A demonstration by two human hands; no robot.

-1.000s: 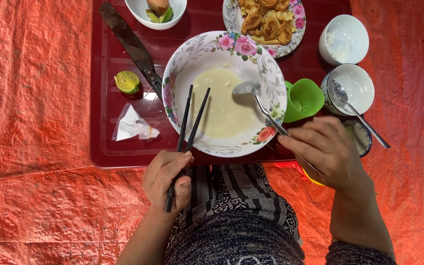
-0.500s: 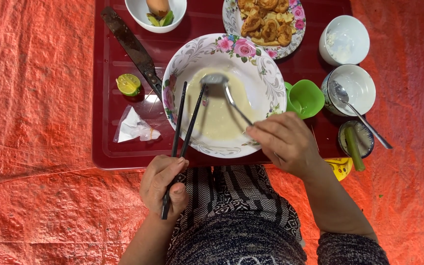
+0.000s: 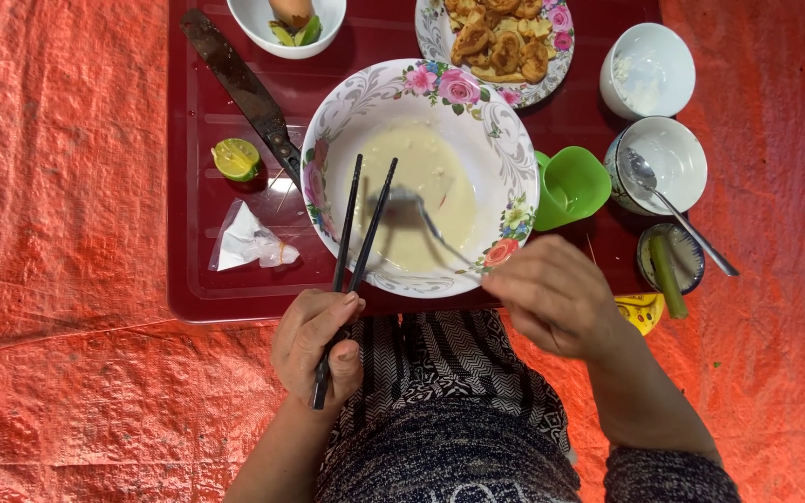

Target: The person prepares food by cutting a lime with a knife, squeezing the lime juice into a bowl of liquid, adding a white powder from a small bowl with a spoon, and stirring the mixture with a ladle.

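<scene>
underneath everything lies a wrinkled orange woven tarp [image 3: 67, 186], and on it sits one dark red rectangular plastic tray [image 3: 199, 279] that carries most of the things; no more of the room shows than this.

at the tray's left edge there is one long dark-bladed knife [image 3: 239, 88] lying aslant, one cut half of green lime [image 3: 236, 158] just beside its handle, and one small clear plastic bag [image 3: 249, 244] crumpled near the tray's front rim. at the top sits one small white bowl of lime pieces [image 3: 286, 20]. the left hand [image 3: 317, 343] is curled closed around the lower ends of two black chopsticks [image 3: 358, 224], whose tips reach over the rim into the one large flowered ceramic bowl [image 3: 512, 158] at the tray's centre, which holds pale creamy batter [image 3: 435, 182]. one metal spoon [image 3: 412, 207] dips into that batter, blurred; its handle runs to the right hand [image 3: 556, 296], whose fingers are pinched closed about it just outside the bowl's near rim.

further right come one flowered plate of fried pieces [image 3: 500, 42], one green plastic cup [image 3: 572, 186] touching the big bowl, two small white bowls [image 3: 649, 70], the lower with a second metal spoon [image 3: 682, 210], one tiny dish with a green stalk [image 3: 668, 261], and one yellow packet [image 3: 643, 312] on the tarp.
</scene>
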